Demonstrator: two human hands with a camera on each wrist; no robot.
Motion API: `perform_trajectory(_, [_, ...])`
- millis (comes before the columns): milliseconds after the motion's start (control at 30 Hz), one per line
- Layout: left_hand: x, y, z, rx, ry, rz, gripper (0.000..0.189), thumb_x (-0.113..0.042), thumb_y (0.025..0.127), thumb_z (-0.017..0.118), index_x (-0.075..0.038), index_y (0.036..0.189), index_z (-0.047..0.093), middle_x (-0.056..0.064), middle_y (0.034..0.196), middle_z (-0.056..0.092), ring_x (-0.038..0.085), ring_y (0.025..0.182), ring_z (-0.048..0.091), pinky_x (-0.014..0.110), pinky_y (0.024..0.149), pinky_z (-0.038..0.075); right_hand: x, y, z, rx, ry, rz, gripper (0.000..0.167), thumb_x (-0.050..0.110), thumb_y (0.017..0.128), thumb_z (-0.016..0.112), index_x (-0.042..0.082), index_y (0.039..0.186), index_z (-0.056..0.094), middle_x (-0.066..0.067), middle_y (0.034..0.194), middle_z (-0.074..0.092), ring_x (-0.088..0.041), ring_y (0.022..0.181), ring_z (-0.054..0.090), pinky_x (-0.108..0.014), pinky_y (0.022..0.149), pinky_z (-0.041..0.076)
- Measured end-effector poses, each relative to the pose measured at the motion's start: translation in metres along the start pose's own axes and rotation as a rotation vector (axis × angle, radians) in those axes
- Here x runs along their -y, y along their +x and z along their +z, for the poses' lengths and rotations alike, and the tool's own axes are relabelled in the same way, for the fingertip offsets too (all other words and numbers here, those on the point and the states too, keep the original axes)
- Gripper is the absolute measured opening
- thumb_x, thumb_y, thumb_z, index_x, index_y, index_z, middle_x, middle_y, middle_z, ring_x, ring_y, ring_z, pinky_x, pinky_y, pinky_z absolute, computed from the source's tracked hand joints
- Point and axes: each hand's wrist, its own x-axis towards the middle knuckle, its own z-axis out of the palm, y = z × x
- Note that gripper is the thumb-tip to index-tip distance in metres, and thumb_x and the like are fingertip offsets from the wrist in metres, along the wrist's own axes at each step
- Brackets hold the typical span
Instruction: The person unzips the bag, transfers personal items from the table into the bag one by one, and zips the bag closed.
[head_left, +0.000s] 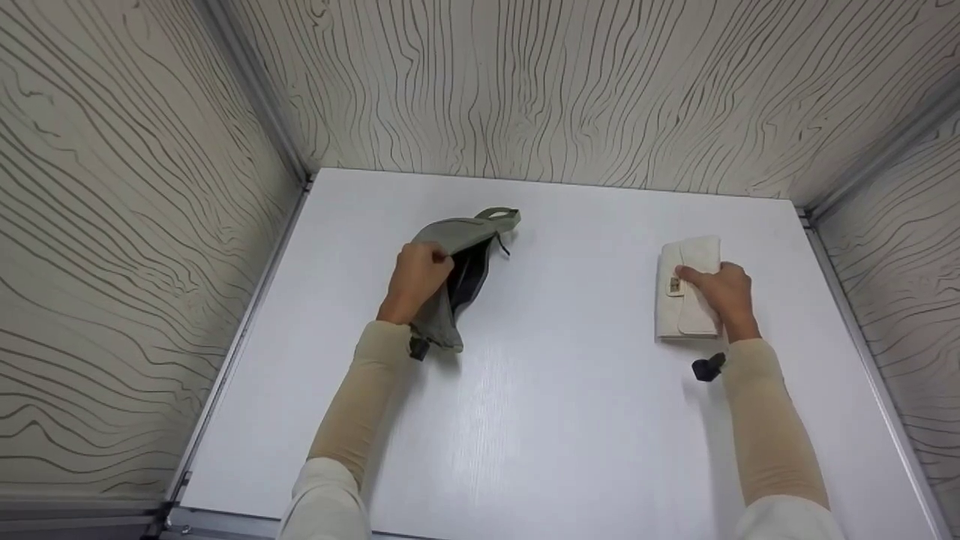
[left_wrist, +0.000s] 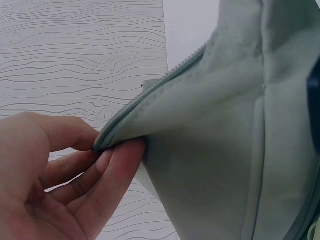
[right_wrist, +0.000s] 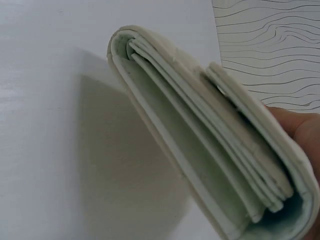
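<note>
On the white table [head_left: 570,427], the left hand [head_left: 420,277] pinches the zippered edge [left_wrist: 155,90] of a grey-green bag [head_left: 461,234], its mouth already open. Well apart to the right, the right hand [head_left: 724,289] grips a cream clasp wallet [head_left: 688,309], seemingly lifted, not yet inside the bag.

Through the remote view I see a grey-green zippered bag [head_left: 465,276] gaping over the left half of the tabletop [head_left: 562,420], dark inside, loop [head_left: 504,213] at its far end. Well apart, rightward, I see a cream wallet [head_left: 688,306], flap folded over, metal clasp [head_left: 675,285] in front, layered pockets [right_wrist: 200,135] showing.
</note>
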Motion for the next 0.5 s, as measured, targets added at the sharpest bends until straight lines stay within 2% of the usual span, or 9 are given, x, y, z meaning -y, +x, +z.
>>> perform_trajectory(500, [-0.0025, -0.0001, -0.0010, -0.007, 0.039, 0.017, 0.017, -0.010, 0.098, 0.065, -0.001, 0.097, 0.080, 0.011, 0.089, 0.076, 0.019, 0.073, 0.063, 0.032, 0.066, 0.052, 0.0060, -0.0015, 0.0055, -0.016, -0.024, -0.026, 0.101, 0.066, 0.098, 0.062, -0.014, 0.154, 0.039, -0.021, 0.130, 0.058, -0.025, 0.103, 0.058, -0.022, 0.074, 0.049])
